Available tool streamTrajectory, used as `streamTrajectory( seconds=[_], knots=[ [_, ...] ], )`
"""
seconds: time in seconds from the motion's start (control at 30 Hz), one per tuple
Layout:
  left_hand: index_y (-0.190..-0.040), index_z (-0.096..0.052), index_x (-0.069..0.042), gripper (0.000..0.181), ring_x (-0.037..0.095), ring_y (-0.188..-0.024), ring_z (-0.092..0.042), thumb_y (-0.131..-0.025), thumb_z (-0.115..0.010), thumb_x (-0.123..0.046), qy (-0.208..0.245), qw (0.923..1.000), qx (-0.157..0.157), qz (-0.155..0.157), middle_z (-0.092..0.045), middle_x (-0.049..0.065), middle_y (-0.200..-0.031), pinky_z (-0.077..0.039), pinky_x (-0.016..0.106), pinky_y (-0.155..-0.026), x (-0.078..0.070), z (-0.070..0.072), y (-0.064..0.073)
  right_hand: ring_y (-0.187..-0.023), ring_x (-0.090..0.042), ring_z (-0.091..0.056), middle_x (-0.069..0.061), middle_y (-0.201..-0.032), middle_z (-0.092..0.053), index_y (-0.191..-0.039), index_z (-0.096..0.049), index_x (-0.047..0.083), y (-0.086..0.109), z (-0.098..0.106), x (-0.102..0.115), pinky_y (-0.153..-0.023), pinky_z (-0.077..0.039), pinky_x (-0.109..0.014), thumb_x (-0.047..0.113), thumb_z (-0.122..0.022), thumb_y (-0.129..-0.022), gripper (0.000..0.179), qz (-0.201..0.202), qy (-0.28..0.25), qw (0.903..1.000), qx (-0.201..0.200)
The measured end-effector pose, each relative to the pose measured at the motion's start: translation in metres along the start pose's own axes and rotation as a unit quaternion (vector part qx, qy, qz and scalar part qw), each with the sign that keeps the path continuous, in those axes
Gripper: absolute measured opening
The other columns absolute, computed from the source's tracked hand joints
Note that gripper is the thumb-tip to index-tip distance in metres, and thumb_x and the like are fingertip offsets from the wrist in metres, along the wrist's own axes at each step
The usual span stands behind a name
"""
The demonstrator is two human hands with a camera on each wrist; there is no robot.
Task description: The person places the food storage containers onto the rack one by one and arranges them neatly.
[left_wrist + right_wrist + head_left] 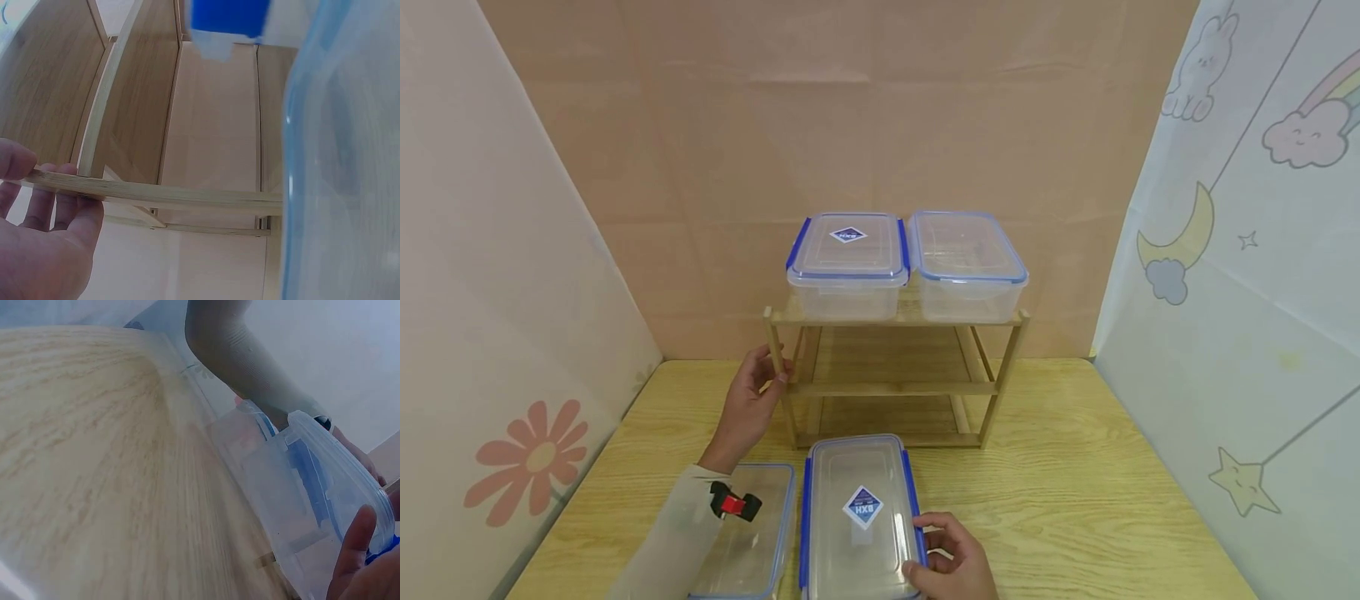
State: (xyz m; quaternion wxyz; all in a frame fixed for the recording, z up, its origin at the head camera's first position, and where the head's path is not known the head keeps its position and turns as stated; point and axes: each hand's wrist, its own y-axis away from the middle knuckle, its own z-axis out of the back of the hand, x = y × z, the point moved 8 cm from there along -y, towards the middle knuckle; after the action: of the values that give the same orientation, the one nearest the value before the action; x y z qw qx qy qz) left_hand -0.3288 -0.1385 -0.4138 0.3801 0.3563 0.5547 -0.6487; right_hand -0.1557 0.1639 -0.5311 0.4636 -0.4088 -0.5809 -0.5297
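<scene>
My left hand (752,404) grips the left front post of a wooden rack (891,388), thumb on one side and fingers on the other. The left wrist view shows the same hand (47,250) around the wooden bar. A clear plastic food container (850,550) with a blue-clipped lid and a diamond label stands on the table before the rack. At its right edge my right hand (958,558) holds it, with the thumb on the lid and curled fingers at the side clip. Another clear container (745,533) stands to its left, partly hidden under my left forearm.
On the rack's top shelf stand two clear containers: a labelled one (850,258) with blue side clips, and another (970,258) to its right with a pale blue rim. Wood-grain table (1075,483) extends on both sides. Printed cloth walls (1247,275) enclose the space.
</scene>
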Motion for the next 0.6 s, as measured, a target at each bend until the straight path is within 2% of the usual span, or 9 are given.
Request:
streamTrajectory(
  seconds=[0.17,0.33,0.6],
  knots=[
    [-0.144,-0.043,-0.022,0.044,0.04,-0.124,-0.054,-0.103,-0.054,-0.014,-0.001,1.0,0.002,-0.003,-0.053,0.027,-0.128,-0.05,0.019,-0.095,-0.001,-0.001,0.0,-0.083,-0.024,-0.066,-0.016,-0.104,-0.063,-0.126,-0.057,0.004,0.001,0.004,0.014,-0.07,-0.059,-0.033,0.005,-0.079,-0.077,0.054,0.034,-0.005,0.9993,-0.01],
    [-0.144,-0.043,-0.021,0.043,0.04,-0.124,-0.054,-0.103,-0.054,-0.015,0.0,1.0,0.003,-0.001,-0.054,0.026,-0.127,-0.05,0.019,-0.096,-0.001,-0.001,0.001,-0.084,-0.023,-0.065,-0.016,-0.105,-0.062,-0.125,-0.057,0.006,0.002,0.009,0.023,-0.072,-0.058,-0.032,0.002,-0.077,-0.075,0.054,0.048,0.006,0.9984,-0.029],
    [-0.145,-0.042,-0.021,0.044,0.039,-0.124,-0.054,-0.103,-0.053,-0.015,-0.009,1.0,0.002,-0.003,-0.054,0.025,-0.128,-0.049,0.018,-0.096,-0.003,-0.001,0.001,-0.083,-0.021,-0.066,-0.015,-0.106,-0.059,-0.125,-0.053,0.002,0.006,0.01,0.041,-0.073,-0.059,-0.033,0.0,-0.075,-0.078,0.052,0.09,-0.009,0.9958,-0.011]
  ],
)
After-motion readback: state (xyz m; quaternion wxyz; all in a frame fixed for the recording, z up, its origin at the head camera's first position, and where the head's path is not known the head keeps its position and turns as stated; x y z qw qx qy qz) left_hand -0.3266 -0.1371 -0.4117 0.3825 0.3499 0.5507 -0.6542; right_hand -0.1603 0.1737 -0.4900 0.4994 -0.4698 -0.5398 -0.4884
